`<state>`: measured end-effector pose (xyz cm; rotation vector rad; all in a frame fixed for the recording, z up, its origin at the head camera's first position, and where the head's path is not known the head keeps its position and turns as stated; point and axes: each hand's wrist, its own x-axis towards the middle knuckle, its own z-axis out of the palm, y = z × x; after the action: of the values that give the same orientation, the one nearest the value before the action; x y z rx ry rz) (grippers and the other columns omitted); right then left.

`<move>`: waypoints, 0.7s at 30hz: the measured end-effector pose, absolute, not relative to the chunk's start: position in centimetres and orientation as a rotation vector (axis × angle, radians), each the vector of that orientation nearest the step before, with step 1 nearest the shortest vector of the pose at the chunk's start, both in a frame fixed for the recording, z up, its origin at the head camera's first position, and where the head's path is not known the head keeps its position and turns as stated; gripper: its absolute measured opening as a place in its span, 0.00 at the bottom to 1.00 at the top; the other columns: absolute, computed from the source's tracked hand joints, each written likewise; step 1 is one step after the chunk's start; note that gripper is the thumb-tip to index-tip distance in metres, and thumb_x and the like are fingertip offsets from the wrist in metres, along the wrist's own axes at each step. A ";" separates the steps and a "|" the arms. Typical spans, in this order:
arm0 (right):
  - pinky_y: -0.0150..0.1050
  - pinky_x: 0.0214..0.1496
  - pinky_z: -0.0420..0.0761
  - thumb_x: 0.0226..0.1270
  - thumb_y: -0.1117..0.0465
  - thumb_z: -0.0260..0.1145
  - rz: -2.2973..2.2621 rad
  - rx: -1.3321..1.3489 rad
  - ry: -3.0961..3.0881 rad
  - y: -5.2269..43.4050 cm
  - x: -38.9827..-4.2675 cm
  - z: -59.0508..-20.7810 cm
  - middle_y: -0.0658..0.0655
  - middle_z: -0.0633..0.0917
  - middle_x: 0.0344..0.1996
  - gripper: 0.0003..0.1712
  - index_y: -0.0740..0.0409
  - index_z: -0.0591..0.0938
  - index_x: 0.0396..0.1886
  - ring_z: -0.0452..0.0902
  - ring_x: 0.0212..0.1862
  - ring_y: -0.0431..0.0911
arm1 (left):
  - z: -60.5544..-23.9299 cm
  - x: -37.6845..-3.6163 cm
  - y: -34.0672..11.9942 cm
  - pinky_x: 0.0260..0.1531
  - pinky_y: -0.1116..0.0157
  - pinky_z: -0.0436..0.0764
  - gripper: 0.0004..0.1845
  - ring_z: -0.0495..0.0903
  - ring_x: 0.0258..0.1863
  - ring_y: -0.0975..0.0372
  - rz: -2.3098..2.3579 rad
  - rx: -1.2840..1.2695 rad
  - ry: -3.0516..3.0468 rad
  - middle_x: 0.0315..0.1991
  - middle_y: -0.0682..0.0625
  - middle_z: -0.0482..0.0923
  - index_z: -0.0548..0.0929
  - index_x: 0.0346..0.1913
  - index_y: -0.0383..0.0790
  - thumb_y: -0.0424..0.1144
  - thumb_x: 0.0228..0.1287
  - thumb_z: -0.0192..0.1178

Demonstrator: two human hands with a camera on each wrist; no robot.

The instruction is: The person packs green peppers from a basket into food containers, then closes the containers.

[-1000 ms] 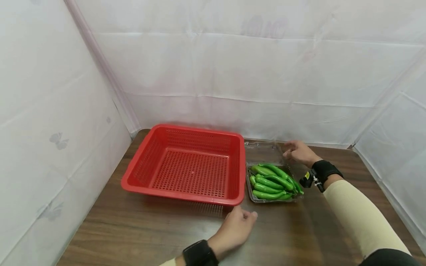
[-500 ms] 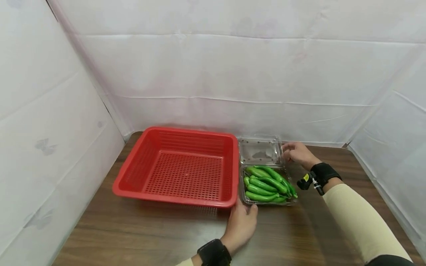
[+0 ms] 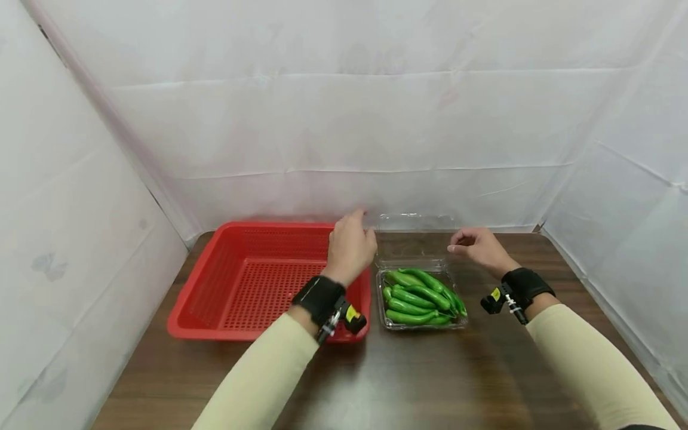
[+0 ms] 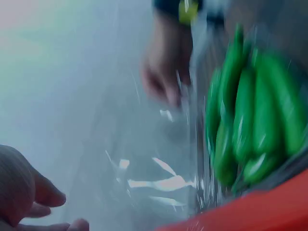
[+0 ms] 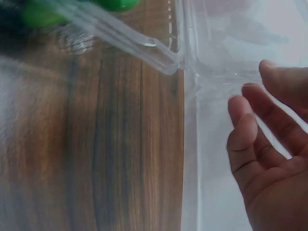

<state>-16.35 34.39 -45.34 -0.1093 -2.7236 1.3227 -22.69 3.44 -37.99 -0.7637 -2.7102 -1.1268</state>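
Observation:
Green chili peppers (image 3: 416, 298) lie heaped in a clear plastic clamshell box (image 3: 384, 319) on the table. Its transparent lid (image 3: 414, 223) is swung back behind the peppers, toward the white wall. My left hand (image 3: 349, 248) hovers over the back right corner of the red basket (image 3: 185, 325), just left of the lid. The left wrist view shows its thumb and fingers parted with nothing between them. My right hand (image 3: 478, 248) is at the lid's right side, fingers loosely bent; in the right wrist view its fingertips (image 5: 240, 103) are close to the lid's edge, holding nothing.
The perforated basket stands immediately left of the clamshell box and has nothing in it. White sheeting (image 3: 322, 131) rises behind the brown wooden table (image 3: 419, 382) and along both sides.
My left hand has left the front of the basket and risen toward its back right corner. My right hand stays by the lid's right side. The head view has shifted slightly.

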 end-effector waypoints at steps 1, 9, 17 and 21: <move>0.41 0.44 0.81 0.74 0.64 0.68 1.309 -0.093 -2.714 34.2 -16.3 -45.5 0.66 0.86 0.41 0.07 0.64 0.86 0.44 0.83 0.43 0.54 | -38.4 -23.8 3.9 0.49 0.52 0.85 0.25 0.86 0.50 0.49 -1.082 -0.754 -2.728 0.60 0.39 0.84 0.76 0.71 0.36 0.35 0.73 0.61; 0.34 0.39 0.82 0.71 0.65 0.71 1.326 -0.050 -2.525 32.3 -15.3 -45.2 0.60 0.86 0.42 0.09 0.66 0.85 0.46 0.82 0.37 0.39 | -40.2 -24.4 4.3 0.38 0.62 0.85 0.11 0.88 0.37 0.57 -0.933 -1.020 -2.761 0.44 0.47 0.90 0.86 0.54 0.39 0.32 0.73 0.61; 0.28 0.39 0.81 0.66 0.71 0.72 1.248 -0.005 -2.393 30.3 -11.4 -45.0 0.51 0.87 0.39 0.05 0.64 0.85 0.40 0.82 0.37 0.34 | -41.6 -20.7 1.8 0.41 0.61 0.86 0.14 0.85 0.40 0.54 -0.492 -1.255 -2.550 0.43 0.45 0.85 0.87 0.52 0.39 0.30 0.63 0.66; 0.27 0.40 0.81 0.65 0.73 0.72 1.205 -0.048 -2.399 29.4 -8.8 -46.2 0.55 0.86 0.42 0.06 0.64 0.85 0.40 0.82 0.39 0.32 | -42.1 -18.3 1.3 0.34 0.63 0.86 0.17 0.82 0.40 0.55 -0.281 -1.327 -2.497 0.45 0.46 0.82 0.86 0.53 0.40 0.30 0.60 0.66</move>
<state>-8.79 29.37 -46.17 -0.0477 -2.3987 1.2051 -18.33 1.31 -42.12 -1.3272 -2.4975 -0.2811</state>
